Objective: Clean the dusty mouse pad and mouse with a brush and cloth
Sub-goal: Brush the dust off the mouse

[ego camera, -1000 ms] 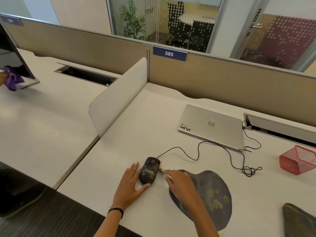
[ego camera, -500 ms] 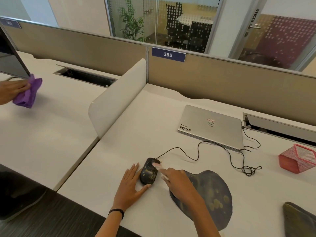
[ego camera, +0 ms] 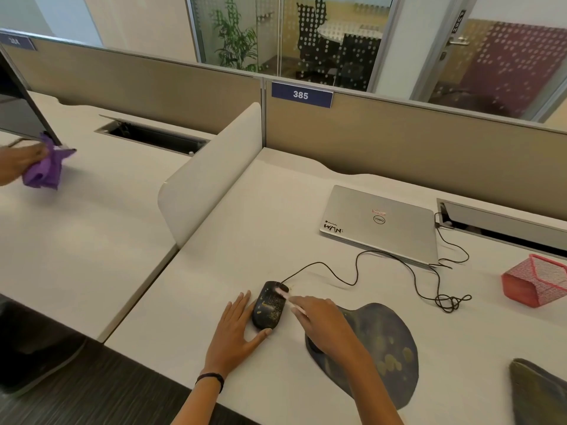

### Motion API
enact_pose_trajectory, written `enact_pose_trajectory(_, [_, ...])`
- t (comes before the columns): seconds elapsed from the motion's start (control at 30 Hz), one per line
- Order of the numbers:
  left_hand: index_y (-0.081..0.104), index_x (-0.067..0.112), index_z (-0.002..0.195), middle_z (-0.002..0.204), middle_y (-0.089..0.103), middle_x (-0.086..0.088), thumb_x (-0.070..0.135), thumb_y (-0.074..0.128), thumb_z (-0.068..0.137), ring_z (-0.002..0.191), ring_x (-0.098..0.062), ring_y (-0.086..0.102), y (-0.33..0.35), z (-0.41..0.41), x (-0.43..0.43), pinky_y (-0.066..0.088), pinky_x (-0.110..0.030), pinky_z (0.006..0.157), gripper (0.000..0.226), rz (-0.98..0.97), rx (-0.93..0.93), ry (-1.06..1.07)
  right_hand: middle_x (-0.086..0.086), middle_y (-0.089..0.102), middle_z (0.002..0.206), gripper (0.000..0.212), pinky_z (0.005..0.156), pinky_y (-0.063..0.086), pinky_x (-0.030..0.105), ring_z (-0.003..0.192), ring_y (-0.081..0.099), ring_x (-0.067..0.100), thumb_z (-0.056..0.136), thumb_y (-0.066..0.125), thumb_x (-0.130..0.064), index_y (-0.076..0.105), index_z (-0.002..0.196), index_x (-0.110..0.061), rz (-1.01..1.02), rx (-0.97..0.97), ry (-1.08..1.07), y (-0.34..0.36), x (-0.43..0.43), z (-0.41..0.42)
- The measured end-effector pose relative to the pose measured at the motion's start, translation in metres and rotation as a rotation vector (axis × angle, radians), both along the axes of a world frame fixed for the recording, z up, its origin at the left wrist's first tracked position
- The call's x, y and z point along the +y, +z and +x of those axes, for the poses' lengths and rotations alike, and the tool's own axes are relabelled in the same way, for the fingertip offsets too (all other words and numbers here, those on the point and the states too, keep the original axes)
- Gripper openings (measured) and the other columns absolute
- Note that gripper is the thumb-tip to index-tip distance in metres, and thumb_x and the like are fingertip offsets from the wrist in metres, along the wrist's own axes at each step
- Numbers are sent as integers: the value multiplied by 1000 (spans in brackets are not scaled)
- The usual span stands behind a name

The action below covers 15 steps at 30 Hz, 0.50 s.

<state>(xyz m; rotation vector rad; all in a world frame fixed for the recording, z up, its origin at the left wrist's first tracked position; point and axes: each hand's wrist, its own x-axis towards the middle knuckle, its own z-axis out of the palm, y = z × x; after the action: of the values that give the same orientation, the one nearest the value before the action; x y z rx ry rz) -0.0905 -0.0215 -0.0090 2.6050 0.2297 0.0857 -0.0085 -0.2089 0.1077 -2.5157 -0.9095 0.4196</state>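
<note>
A black corded mouse [ego camera: 268, 306], speckled with yellowish dust, lies on the white desk left of the dark, dust-spotted mouse pad [ego camera: 383, 348]. My left hand [ego camera: 236, 332] rests flat against the mouse's left side, thumb under its near end, steadying it. My right hand [ego camera: 322, 323] grips a small pale pink brush [ego camera: 285, 297], whose tip lies on the top of the mouse near its front. My right forearm covers the pad's left edge. A dark olive cloth [ego camera: 537, 391] lies at the desk's near right corner.
A closed silver laptop [ego camera: 380, 222] sits behind, with the mouse cable [ego camera: 399, 259] looping to it. A red mesh holder [ego camera: 535, 280] stands at the right. A white divider [ego camera: 211, 173] separates the neighbouring desk, where another person's hand [ego camera: 18, 162] holds a purple cloth [ego camera: 46, 167] beside a monitor [ego camera: 18, 108].
My right hand has shifted the brush tip from the mouse's right side onto its top front. The other person's hand with the purple cloth has moved along the neighbouring desk below the monitor.
</note>
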Motion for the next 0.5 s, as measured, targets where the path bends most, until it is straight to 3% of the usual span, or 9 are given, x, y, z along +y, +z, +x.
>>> enact_pose_trajectory(0.13, [21, 25, 150, 153, 1, 17, 83, 25, 77, 145, -5, -2, 0, 0, 1, -18, -9, 113, 93, 10, 2, 3, 2, 61, 128, 36, 102, 32, 33, 119, 53, 21, 101, 33, -28, 50, 132, -22, -134, 22, 33, -2, -5, 0])
enact_pose_trajectory(0.3, [18, 27, 150, 153, -1, 17, 84, 21, 76, 145, -4, -4, -1, 1, 0, -19, -9, 113, 93, 13, 10, -2, 5, 62, 119, 36, 94, 37, 36, 109, 55, 23, 102, 31, -29, 45, 136, -23, -82, -11, 24, 2, -2, -2])
enact_pose_trajectory(0.5, [21, 26, 150, 154, 1, 16, 74, 35, 81, 146, -4, -1, 0, 0, 0, -18, -9, 114, 85, 22, 9, 0, 6, 63, 121, 36, 98, 36, 36, 112, 55, 24, 102, 32, -27, 47, 134, -21, -162, 11, 69, -2, -4, -3])
